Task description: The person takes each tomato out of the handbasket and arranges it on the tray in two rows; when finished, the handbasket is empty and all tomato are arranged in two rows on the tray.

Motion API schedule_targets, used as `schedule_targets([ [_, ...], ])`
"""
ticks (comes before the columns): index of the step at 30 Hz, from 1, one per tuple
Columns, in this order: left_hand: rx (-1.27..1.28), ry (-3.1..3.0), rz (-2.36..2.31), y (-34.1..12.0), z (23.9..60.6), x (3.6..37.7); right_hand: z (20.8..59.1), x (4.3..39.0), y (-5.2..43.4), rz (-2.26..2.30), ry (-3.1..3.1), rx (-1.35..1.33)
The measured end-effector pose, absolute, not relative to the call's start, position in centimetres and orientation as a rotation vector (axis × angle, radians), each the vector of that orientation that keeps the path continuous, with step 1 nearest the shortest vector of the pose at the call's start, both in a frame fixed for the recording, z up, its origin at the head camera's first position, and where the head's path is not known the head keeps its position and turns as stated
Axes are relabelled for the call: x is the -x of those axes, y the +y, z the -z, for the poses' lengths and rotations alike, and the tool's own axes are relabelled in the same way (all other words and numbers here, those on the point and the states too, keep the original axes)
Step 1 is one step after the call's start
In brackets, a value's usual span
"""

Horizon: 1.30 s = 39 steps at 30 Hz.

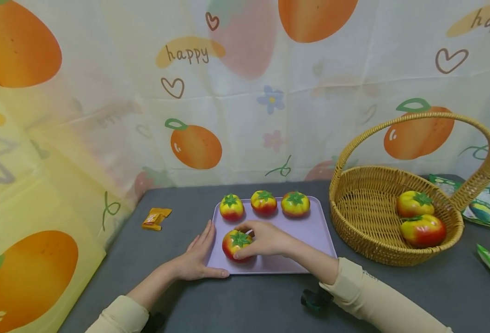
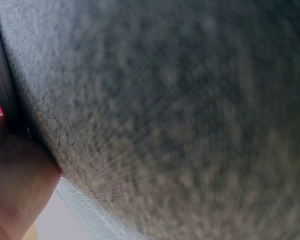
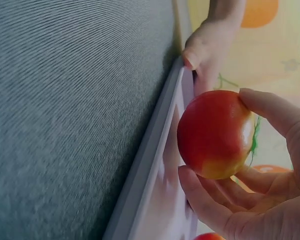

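My right hand (image 1: 266, 238) pinches a red-and-yellow toy tomato (image 1: 229, 244) with a green star-shaped top, thumb on its near side and fingers behind. In the right wrist view the tomato (image 3: 215, 135) shows its red underside over the tray (image 3: 145, 205); whether it touches the tray, I cannot tell. The left hand (image 1: 195, 259) lies along the left edge of the lilac tray (image 1: 282, 263), fingers straight, thumb by the front rim. Along the tray's back stand three similar tomatoes, a left one (image 1: 231, 210), a middle one (image 1: 264, 206) and a right one (image 1: 296, 206).
To the tray's right stands a wicker basket (image 1: 361, 240) with a tall handle, holding two more tomatoes (image 1: 424, 231). Green packets (image 1: 480, 210) lie behind and beside it. An orange-wrapped snack (image 1: 155, 218) lies at the left of the grey table (image 1: 245, 305). A printed curtain hangs behind.
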State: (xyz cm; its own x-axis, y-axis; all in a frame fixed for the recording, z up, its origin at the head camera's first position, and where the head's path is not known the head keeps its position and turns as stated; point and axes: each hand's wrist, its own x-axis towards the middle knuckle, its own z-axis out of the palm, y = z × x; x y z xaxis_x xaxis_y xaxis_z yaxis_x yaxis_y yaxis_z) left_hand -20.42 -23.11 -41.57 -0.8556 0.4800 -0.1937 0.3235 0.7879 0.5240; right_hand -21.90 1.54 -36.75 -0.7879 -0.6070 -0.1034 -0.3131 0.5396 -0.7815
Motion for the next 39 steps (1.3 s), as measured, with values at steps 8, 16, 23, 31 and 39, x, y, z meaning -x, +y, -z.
schedule_targets([
  [8, -0.607, 2.652, -0.695, -23.2, 41.6, 20.4, 37.3, 22.3, 0.3, 1.109, 2.438, 0.805],
  [16, -0.626, 2.641, -0.705, -23.0, 41.3, 20.5, 37.2, 22.2, -0.1, 1.087, 2.489, 0.786],
  [23, -0.622, 2.641, -0.707, -23.1, 41.3, 20.3, 37.3, 22.1, -0.2, 1.084, 2.490, 0.770],
  [31, -0.615, 2.648, -0.721, -22.9, 41.2, 20.2, 37.8, 22.3, -0.2, 1.093, 2.501, 0.742],
  [39, -0.639, 2.655, -0.700, -23.1, 41.5, 20.3, 38.2, 22.4, -0.2, 1.109, 2.488, 0.767],
])
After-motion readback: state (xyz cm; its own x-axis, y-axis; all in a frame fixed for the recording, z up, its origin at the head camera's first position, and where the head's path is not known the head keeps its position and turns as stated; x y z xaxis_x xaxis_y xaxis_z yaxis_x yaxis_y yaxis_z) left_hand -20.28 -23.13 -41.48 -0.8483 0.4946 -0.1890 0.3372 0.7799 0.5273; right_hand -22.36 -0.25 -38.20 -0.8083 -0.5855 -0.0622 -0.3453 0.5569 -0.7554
